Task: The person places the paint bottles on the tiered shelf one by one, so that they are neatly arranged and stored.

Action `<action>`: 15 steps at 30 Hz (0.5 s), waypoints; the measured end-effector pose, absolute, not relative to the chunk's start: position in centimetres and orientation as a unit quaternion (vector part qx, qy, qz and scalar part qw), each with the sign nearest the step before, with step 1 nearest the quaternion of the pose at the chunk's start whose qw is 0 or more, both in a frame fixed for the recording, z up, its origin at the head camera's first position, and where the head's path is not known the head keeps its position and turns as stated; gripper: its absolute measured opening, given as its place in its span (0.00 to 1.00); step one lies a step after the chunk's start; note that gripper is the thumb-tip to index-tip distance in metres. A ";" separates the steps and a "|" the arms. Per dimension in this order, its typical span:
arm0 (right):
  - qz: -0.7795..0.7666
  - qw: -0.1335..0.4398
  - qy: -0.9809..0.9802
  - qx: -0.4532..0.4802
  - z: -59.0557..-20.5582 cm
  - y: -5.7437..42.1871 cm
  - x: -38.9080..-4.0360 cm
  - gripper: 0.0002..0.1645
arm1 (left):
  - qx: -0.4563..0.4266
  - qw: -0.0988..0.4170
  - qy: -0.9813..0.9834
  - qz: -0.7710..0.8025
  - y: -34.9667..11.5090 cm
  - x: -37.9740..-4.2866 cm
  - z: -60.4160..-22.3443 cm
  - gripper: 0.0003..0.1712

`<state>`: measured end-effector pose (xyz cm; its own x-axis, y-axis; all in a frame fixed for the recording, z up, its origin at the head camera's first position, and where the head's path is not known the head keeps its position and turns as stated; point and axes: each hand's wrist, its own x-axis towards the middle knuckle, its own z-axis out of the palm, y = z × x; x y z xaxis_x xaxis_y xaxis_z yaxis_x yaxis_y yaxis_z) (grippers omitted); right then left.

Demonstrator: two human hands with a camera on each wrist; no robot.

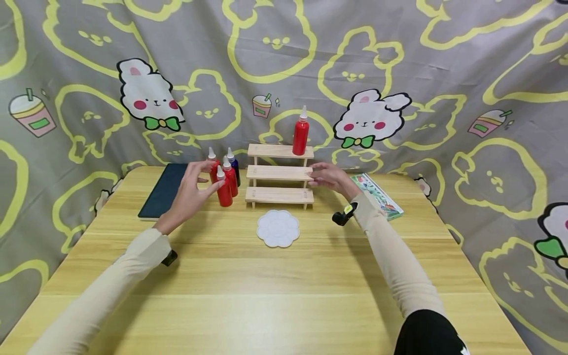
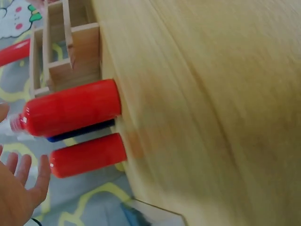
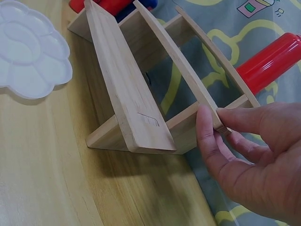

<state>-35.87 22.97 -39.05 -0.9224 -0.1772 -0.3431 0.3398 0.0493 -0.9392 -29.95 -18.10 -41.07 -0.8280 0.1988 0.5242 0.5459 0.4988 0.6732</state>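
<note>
A three-step wooden stand [image 1: 277, 172] stands at the back of the table, with a red squeeze bottle [image 1: 301, 137] upright on its top step. My right hand [image 1: 330, 177] pinches the right end of the middle step [image 3: 181, 66] between thumb and fingers. Left of the stand, several upright bottles are grouped: a front red bottle [image 1: 225, 197], other red ones, and a dark blue bottle [image 1: 236, 171] partly hidden behind them. My left hand [image 1: 188, 195] is at this group, fingers and thumb spread apart around the white nozzle of the front red bottle.
A white flower-shaped palette [image 1: 278, 228] lies in front of the stand. On the left is a dark flat pad [image 1: 164, 192], on the right a colourful flat box [image 1: 377, 195]. A grey patterned curtain [image 1: 284, 64] hangs behind the table.
</note>
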 end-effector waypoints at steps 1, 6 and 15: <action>-0.688 0.188 0.698 0.059 -39.1 23.0 -35.9 0.32 | -0.216 0.180 -0.844 -0.457 -18.2 -30.1 -41.2 0.33; -0.688 0.189 0.697 0.067 -39.1 23.0 -36.0 0.32 | -0.194 0.135 -0.843 -0.484 -18.4 -30.5 -41.9 0.35; -0.679 0.192 0.705 0.076 -39.0 23.0 -36.0 0.32 | -0.175 0.084 -0.856 -0.480 -18.4 -30.5 -43.0 0.35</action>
